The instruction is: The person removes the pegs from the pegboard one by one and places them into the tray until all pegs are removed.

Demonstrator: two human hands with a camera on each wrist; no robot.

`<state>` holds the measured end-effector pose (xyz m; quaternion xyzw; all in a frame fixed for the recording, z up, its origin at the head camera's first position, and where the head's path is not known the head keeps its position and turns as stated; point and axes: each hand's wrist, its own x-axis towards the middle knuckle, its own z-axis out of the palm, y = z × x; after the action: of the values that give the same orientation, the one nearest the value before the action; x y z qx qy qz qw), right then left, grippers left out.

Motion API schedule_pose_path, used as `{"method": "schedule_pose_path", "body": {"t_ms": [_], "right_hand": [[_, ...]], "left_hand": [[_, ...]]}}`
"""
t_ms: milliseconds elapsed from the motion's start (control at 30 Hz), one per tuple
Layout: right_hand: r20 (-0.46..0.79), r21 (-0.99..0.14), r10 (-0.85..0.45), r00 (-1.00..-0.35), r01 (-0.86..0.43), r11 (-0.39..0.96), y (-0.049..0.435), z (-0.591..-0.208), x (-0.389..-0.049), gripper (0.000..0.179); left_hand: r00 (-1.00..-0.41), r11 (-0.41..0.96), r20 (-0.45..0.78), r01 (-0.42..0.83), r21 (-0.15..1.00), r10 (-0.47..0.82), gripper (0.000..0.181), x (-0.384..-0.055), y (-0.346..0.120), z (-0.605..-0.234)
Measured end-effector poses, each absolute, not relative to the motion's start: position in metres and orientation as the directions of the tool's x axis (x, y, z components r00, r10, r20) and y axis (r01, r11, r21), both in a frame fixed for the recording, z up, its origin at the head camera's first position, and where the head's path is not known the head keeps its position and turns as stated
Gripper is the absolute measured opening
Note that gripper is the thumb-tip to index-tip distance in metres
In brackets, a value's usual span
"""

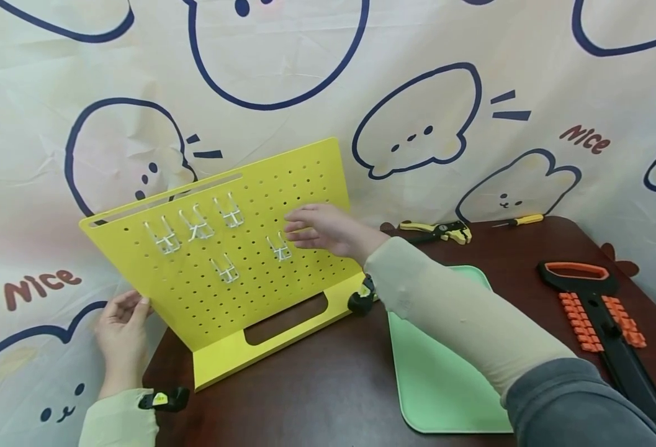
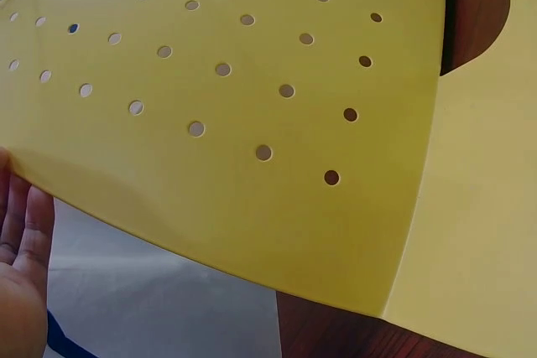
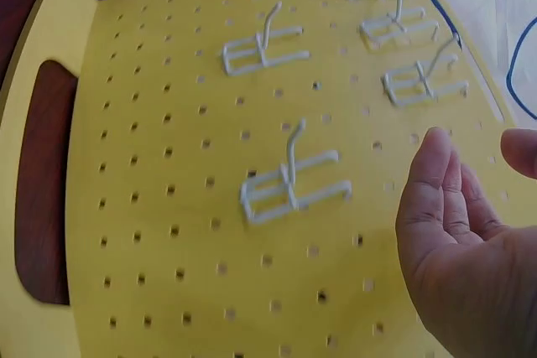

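A yellow metal pegboard (image 1: 260,285) stands tilted back on its own base, with several white wire hooks hung in its holes. Three hooks, among them the left one (image 1: 162,236), form a row near the top; a lower hook (image 1: 224,269) and another hook (image 1: 279,246) sit beneath. My left hand (image 1: 123,329) holds the board's left edge, thumb toward the front and fingers at the edge (image 2: 23,232). In front of the board's right half, my right hand (image 1: 328,230) is raised with fingers extended and nothing in it; the right wrist view shows its palm (image 3: 470,266) beside the hooks.
A green tray (image 1: 445,379) lies under my right forearm on the dark wooden table (image 1: 305,403). Yellow-black pliers (image 1: 445,231) and a yellow-handled screwdriver (image 1: 525,220) lie at the back. A black tool with orange blocks (image 1: 601,323) is at the right. A patterned cloth (image 1: 283,124) hangs behind.
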<state>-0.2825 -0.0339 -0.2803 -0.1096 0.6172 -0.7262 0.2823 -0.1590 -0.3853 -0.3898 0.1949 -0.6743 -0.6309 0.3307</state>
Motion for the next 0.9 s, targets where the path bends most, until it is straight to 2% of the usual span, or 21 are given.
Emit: {"method": "schedule_pose_path", "body": {"t_ms": [233, 500, 700, 900], "right_hand": [[-0.188, -0.951, -0.576, -0.795, 0.294, -0.095, -0.064, -0.271, -0.277, 0.038], [-0.198, -0.933, -0.56, -0.804, 0.33, -0.145, -0.093, -0.27, -0.277, 0.037], [-0.205, -0.896, -0.596, -0.777, 0.394, -0.206, -0.113, -0.274, -0.272, 0.032], [-0.217, -0.851, -0.58, -0.785, 0.443, -0.282, -0.123, -0.273, -0.269, 0.023]], "left_hand": [[-0.703, 0.143, 0.199, 0.138, 0.98, -0.683, 0.016, -0.16, -0.385, -0.389], [-0.706, 0.146, 0.172, 0.097, 0.984, -0.687, 0.017, -0.159, -0.384, -0.391], [-0.7, 0.149, 0.19, 0.121, 0.982, -0.688, 0.016, -0.158, -0.388, -0.395], [-0.709, 0.15, 0.19, 0.119, 0.981, -0.679, 0.016, -0.159, -0.389, -0.393]]}}
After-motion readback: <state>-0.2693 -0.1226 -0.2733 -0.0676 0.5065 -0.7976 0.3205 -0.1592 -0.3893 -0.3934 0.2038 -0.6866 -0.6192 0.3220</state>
